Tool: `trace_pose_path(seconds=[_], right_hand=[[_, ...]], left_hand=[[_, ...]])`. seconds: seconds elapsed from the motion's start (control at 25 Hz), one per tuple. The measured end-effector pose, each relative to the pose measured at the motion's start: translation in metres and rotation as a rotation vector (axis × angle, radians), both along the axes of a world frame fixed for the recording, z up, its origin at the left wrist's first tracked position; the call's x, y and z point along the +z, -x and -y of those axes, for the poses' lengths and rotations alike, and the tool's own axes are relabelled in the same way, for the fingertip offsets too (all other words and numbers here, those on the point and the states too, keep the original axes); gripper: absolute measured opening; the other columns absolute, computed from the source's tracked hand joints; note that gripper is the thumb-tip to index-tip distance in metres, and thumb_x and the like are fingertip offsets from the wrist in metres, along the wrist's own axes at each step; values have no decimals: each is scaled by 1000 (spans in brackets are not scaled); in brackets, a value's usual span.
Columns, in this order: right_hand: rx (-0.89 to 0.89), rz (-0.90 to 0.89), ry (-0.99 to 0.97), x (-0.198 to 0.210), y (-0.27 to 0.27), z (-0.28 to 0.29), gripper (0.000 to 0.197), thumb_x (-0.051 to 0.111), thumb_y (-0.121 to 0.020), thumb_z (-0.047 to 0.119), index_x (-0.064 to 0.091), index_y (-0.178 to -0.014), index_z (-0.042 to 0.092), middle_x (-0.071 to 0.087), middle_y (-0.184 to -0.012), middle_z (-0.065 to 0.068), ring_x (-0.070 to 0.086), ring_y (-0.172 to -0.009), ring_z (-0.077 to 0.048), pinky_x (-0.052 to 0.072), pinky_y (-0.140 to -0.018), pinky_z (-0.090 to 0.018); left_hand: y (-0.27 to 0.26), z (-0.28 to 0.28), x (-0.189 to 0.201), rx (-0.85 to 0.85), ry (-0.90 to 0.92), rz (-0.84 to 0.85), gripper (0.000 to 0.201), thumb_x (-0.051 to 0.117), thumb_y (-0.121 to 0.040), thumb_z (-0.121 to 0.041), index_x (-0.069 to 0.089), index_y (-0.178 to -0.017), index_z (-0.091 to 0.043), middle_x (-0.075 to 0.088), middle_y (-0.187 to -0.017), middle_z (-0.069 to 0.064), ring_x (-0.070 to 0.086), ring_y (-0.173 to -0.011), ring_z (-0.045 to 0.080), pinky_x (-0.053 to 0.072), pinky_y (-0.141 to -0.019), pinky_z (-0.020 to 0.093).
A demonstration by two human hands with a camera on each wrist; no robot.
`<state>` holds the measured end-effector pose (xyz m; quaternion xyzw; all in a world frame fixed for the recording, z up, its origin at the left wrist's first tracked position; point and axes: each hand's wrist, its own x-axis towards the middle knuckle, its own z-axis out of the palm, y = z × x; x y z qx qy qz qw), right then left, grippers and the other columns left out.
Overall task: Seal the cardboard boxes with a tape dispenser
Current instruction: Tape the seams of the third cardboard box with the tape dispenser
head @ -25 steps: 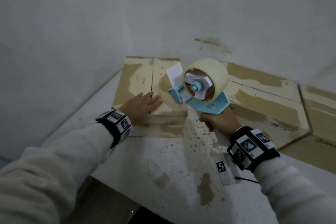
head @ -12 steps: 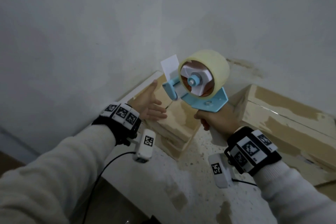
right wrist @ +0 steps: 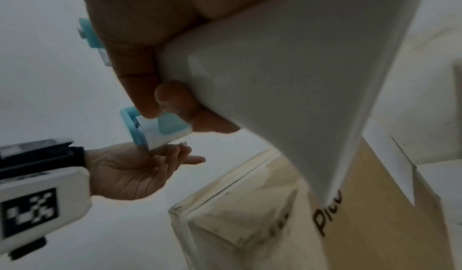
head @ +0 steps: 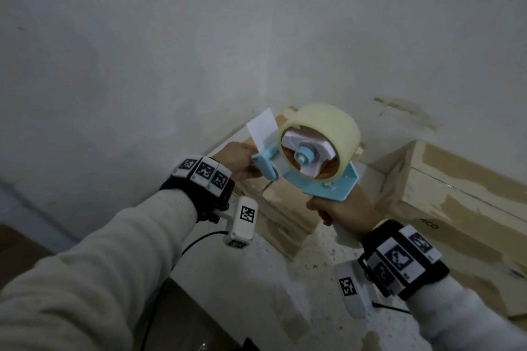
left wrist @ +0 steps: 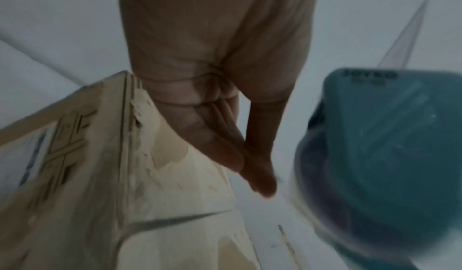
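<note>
Head view: right hand [head: 346, 208] clenching the white handle of the tape dispenser [head: 310, 162], holding it raised over the small cardboard box [head: 285, 208] on the bench [head: 285, 288]; second box [head: 456, 194] sitting near, to the right. Left hand [head: 236, 161] reaching at the dispenser's nose.

Left wrist view: fingers [left wrist: 225, 151] extending straight, gripping nothing (blurred).

Right wrist view: handle [right wrist: 287, 66] looking rigid, light, likely the surest hold; tape tab probably flimsy and sticky.

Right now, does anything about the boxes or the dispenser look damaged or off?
Yes. The small box by the wall and the larger box to its right have paper peeled off in pale patches, likely from old tape. The tape dispenser looks intact, held in the air by the right hand.
</note>
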<state>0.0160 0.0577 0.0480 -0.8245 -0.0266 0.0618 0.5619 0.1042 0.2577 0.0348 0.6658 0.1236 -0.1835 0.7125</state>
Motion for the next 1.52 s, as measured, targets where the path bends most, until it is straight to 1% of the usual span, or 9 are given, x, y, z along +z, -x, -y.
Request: trace_pose_path(seconds=[0.16, 0.24, 0.32, 0.52, 0.72, 0.96, 1.24, 1.32, 1.52], right_hand=[[-1, -18, -39, -11, 4, 1, 30, 61, -74, -13, 48, -53, 4, 48, -39, 1, 43, -35, -13, 40, -44, -26], [-16, -33, -56, -15, 7, 7, 29, 61, -74, -14, 49, -55, 4, 49, -39, 1, 44, -35, -11, 40, -42, -23], [-40, -65, -83, -20, 9, 13, 24, 60, -75, -15, 51, -60, 1, 49, -42, 0, 45, -36, -12, 40, -40, -24], [24, -9, 36, -34, 6, 7, 31, 61, -77, -13, 54, -54, 7, 54, -39, 2, 48, -37, -12, 45, -44, -21], [-1, 32, 58, -49, 4, 1, 22, 69, -79, 0, 59, -68, 17, 63, -48, 7, 51, -38, -10, 47, -44, -23], [55, 80, 220, -61, 1, 1, 10, 70, -80, 7, 65, -72, 9, 64, -57, -18, 57, -42, -18, 47, -47, -20], [61, 76, 194, -66, 1, 2, 10, 71, -78, 3, 66, -85, 7, 65, -62, -6, 57, -44, -6, 45, -47, -15], [59, 64, 190, -68, 1, 2, 12, 71, -77, 3, 66, -88, 6, 64, -62, -2, 59, -46, -3, 45, -48, -12], [26, 64, 156, -68, 1, 2, 21, 72, -76, 1, 63, -91, 12, 64, -67, -2, 59, -48, -4, 47, -49, -15]], left_hand=[[-6, -11, 3, -64, -158, 112, 18, 60, -85, 5, 64, -70, -5, 61, -65, 12, 57, -60, 22, 52, -49, 21], [-10, -33, 5, 39, -164, 153, 9, 65, -82, 3, 64, -90, -2, 67, -55, 5, 64, -50, 15, 51, -45, 16], [-19, -66, 0, 136, -193, 165, 32, 71, -79, -1, 60, -109, -3, 71, -56, 1, 69, -52, 11, 54, -48, 16], [-27, -92, -28, 212, -253, 149, 48, 73, -77, -3, 55, -121, 3, 71, -72, 8, 68, -51, 9, 54, -49, 16], [-38, -93, -45, 224, -296, 148, 53, 75, -76, -7, 54, -124, 1, 71, -81, 14, 68, -51, 8, 51, -51, 18], [-44, -95, -58, 189, -371, 148, 50, 74, -77, -9, 57, -123, -1, 70, -77, 9, 67, -49, 4, 49, -47, 14], [-45, -90, -69, 161, -321, 22, 40, 70, -81, -8, 60, -118, 4, 66, -79, 7, 62, -43, -2, 44, -40, 11], [-51, -86, -64, 117, -357, -46, 39, 65, -84, -6, 56, -119, 8, 66, -96, 14, 66, -53, 5, 51, -48, 15], [-29, -76, -72, -9, -461, -298, 50, 48, -95, -37, 47, -132, -2, 54, -133, 18, 56, -120, 31, 44, -56, 23]])
